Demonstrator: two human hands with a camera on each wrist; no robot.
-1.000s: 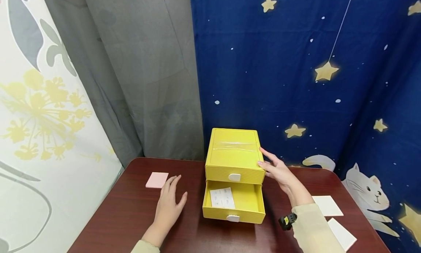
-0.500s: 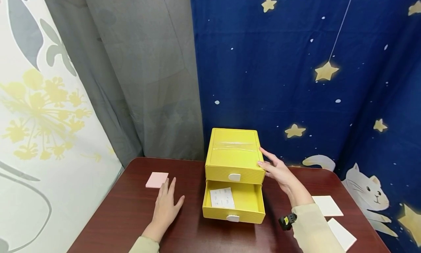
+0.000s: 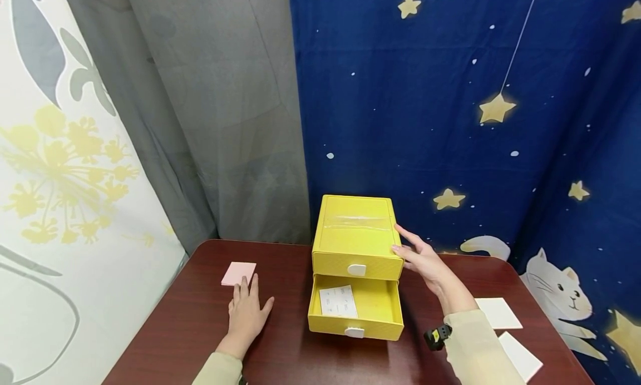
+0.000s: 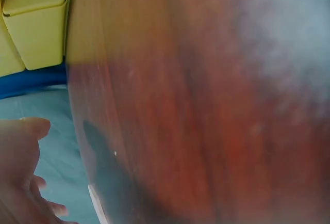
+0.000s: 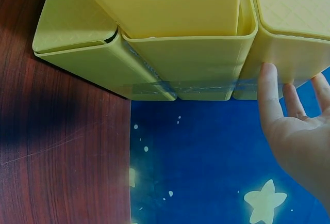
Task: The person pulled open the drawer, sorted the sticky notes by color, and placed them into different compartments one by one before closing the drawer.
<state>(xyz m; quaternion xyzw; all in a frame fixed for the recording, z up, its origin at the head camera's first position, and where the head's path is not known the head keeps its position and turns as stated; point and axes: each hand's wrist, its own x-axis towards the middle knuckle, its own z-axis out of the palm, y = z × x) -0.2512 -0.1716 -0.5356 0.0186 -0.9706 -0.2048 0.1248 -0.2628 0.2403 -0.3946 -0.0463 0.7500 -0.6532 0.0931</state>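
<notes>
On the left of the table lies a pink sticky-note pad [image 3: 238, 273]. My left hand [image 3: 245, 314] is over the table with its fingers spread, fingertips overlapping the pad's near edge in the head view; in the left wrist view the same hand [image 4: 20, 167] shows only partly, with a sliver of the pad beside it. A yellow drawer organizer [image 3: 356, 223] stands in the middle, its middle drawer [image 3: 378, 301] pulled out with a printed white paper [image 3: 338, 301] inside. Straight fingers of my right hand [image 3: 425, 265] rest against the organizer's upper right side.
Two white square cards lie at the right, one farther card [image 3: 499, 312] and one nearer card [image 3: 522, 357], partly behind the right sleeve. Clear tape [image 5: 196, 86] runs along the organizer's side. Curtains hang behind the dark red wooden table [image 3: 170, 329].
My left hand has moved left and slightly nearer to me, from right of the pink pad to its near edge. The right hand and the organizer have stayed in place.
</notes>
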